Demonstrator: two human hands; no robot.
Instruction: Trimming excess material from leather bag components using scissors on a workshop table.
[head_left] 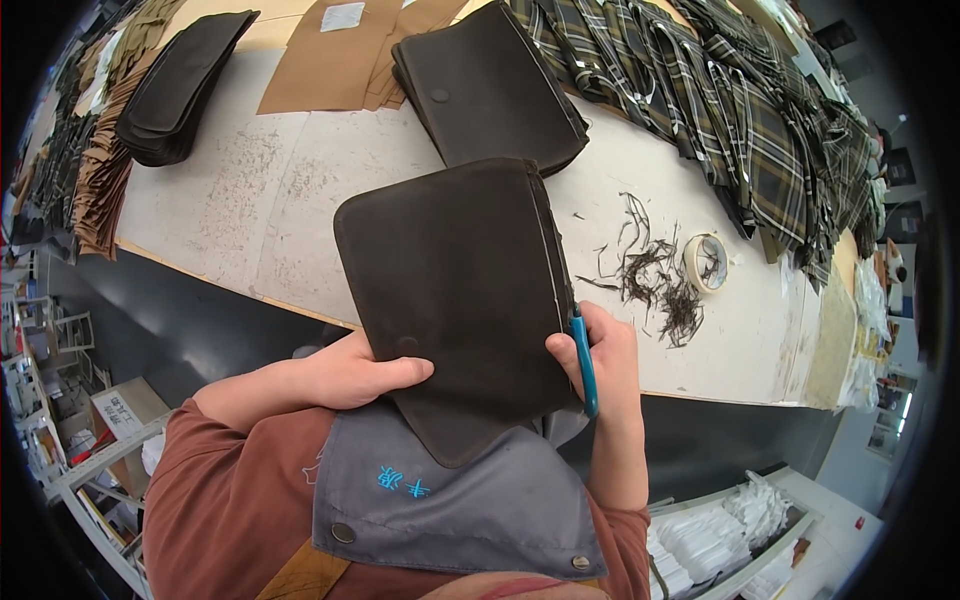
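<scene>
A dark brown, leather-like flap piece (450, 260) with rounded corners is held up in front of me, tilted. Its right edge shows layered seams, and a faint round mark sits near its lower left. My left hand (372, 372) grips its lower left side, thumb on top and fingers hidden underneath. At the right edge, my right hand (612, 350) is closed round teal-handled thread snips (587, 370); their blades are hidden along the seam. Behind the held piece lies a stack of similar dark flap pieces (480, 85).
Thread scraps (655, 285) lie on the white table (230, 200) beside a tape roll (706, 263). Another dark stack (185, 90) stands far left, near brown pieces (100, 190). Brown panels (325, 60) lie at the back. Plaid fabric (690, 90) is heaped at the far right.
</scene>
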